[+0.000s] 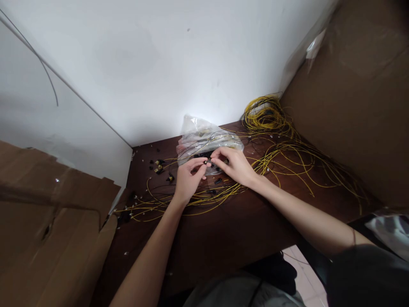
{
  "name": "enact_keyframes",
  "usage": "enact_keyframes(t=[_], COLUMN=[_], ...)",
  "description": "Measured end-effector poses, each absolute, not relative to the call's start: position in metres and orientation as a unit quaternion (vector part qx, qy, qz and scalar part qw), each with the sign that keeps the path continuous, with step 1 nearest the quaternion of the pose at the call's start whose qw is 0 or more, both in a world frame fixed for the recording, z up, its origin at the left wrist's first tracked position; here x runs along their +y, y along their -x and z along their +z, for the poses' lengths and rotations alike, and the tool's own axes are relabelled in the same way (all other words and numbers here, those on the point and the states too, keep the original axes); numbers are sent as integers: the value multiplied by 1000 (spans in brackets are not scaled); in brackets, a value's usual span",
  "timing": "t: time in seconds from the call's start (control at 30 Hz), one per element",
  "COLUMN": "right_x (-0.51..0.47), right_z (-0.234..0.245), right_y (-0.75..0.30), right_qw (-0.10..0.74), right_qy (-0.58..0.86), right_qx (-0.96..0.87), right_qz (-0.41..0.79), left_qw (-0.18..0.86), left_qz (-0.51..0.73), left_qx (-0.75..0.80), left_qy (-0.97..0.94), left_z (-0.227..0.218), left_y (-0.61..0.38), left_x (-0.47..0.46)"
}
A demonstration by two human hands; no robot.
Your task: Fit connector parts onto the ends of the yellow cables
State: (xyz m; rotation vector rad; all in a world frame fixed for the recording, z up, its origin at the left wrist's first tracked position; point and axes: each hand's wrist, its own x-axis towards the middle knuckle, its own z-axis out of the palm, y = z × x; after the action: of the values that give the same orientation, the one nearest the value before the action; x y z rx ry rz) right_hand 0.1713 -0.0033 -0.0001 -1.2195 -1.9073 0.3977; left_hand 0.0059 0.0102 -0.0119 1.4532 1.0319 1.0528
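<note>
Your left hand (186,180) held a small dark part (205,162) between the thumb and the forefinger, and the part was in the narrow space between your two hands. Your right hand (237,165) was just beside it, with its thumb and forefinger bent close together near the part; whether they also gripped something, I cannot tell. Behind both hands lay a clear bag (195,127), crumpled, its near edge reaching almost under your fingers, and some black pieces (218,181) were between and below the hands. To the left of your left hand there were a few yellow-and-black connectors (159,167), lying loose on the brown table (230,238). Long yellow wires (284,147) ran below your wrists and spread to the right of your right hand; farther behind that hand, near the white wall (159,64), was a round coil (260,117) of such wires. Cardboard (47,247) stood well apart at the left of your left arm, and a brown panel (351,106) rose beyond your right arm.
</note>
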Motion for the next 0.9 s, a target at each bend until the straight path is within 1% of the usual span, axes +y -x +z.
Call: enact_keyframes(t=[0.13, 0.33, 0.9], right_x=[-6, -6, -8], right_z=[1, 0, 2], right_y=[-169, -170, -172], right_qw=[417, 393, 373], right_qy=[466, 464, 466], right_qx=[-767, -782, -790], right_qz=[147, 138, 138], left_qw=[515, 515, 508], left_qz=[446, 435, 420], left_qx=[422, 420, 433], left_qy=[-598, -608, -615], left_z=[-14, -13, -13], left_y=[-5, -5, -5], left_x=[11, 10, 10])
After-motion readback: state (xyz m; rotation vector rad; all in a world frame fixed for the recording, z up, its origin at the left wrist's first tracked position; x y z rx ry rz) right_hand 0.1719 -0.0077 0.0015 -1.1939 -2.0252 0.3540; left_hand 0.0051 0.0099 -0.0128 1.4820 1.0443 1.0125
